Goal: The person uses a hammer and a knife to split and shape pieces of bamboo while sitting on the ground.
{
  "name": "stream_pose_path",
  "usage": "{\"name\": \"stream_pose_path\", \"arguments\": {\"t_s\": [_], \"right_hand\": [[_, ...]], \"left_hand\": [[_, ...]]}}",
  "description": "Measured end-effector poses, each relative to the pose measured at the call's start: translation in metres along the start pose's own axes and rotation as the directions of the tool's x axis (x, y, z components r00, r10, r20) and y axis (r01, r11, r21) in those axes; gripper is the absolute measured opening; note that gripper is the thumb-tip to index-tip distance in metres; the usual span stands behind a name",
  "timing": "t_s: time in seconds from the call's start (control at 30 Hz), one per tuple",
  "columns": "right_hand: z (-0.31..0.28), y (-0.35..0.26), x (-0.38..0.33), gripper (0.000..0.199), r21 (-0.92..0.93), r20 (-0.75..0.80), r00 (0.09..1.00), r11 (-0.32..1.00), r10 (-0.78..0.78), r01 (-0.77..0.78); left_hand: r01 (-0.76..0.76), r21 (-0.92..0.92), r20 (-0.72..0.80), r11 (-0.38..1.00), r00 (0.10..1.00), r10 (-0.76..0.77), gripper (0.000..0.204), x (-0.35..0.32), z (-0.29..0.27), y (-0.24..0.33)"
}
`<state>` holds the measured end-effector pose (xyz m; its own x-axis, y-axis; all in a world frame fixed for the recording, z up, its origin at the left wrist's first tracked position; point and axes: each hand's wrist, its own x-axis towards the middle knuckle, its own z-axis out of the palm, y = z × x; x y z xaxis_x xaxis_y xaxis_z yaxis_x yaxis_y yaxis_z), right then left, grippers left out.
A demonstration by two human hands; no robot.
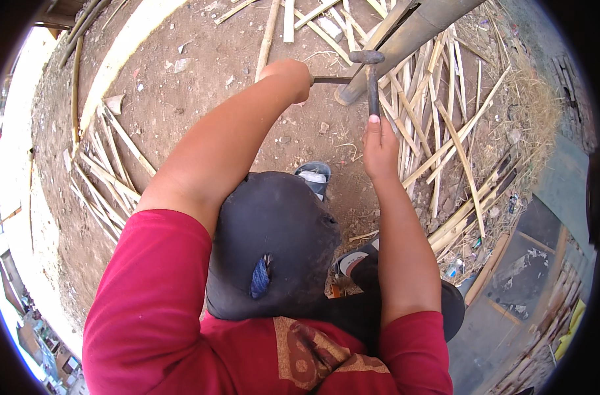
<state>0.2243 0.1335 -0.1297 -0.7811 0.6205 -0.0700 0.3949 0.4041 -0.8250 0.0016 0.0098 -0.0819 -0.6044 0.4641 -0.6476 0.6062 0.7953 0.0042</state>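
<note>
Wearing a red shirt point(148, 283) with a folded print point(306, 355), too creased to read. Gripping one metal tool point(331, 80) firmly in the left hand point(285, 80), with its tip at the end of one split bamboo pole point(422, 39). Clasping one hammer point(374, 95) in the right hand point(381, 148), apart from the left, with its head overlapping the pole. Surrounded by pale strips point(468, 178) on dirt ground point(181, 112), too tangled to count.

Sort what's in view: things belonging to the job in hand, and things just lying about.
In the job:
hammer, in right hand
blade-like tool, in left hand
thick pole, near both tools

Apparently lying about:
left-side strips
right-side strips
thin pole, far left
</note>
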Motion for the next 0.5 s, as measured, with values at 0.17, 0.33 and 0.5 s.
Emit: {"name": "stream_pose_path", "arguments": {"t_s": [0.17,0.33,0.5], "right_hand": [[0.008,-0.020,-0.010,0.045,-0.146,0.044,0.997,0.988,0.060,-0.053],[-0.018,-0.037,0.008,0.044,0.028,0.067,0.997,0.999,-0.034,0.032],[0.010,-0.005,-0.014,0.043,-0.167,-0.075,0.987,0.978,-0.139,0.125]], "left_hand": [[-0.030,0.048,-0.034,0.998,0.999,0.032,0.050,0.002,-0.003,0.005],[-0.014,0.022,0.008,1.000,1.000,0.013,0.048,0.001,0.004,-0.002],[-0.016,-0.004,-0.023,1.000,1.000,0.015,0.046,-0.005,-0.002,0.010]]}}
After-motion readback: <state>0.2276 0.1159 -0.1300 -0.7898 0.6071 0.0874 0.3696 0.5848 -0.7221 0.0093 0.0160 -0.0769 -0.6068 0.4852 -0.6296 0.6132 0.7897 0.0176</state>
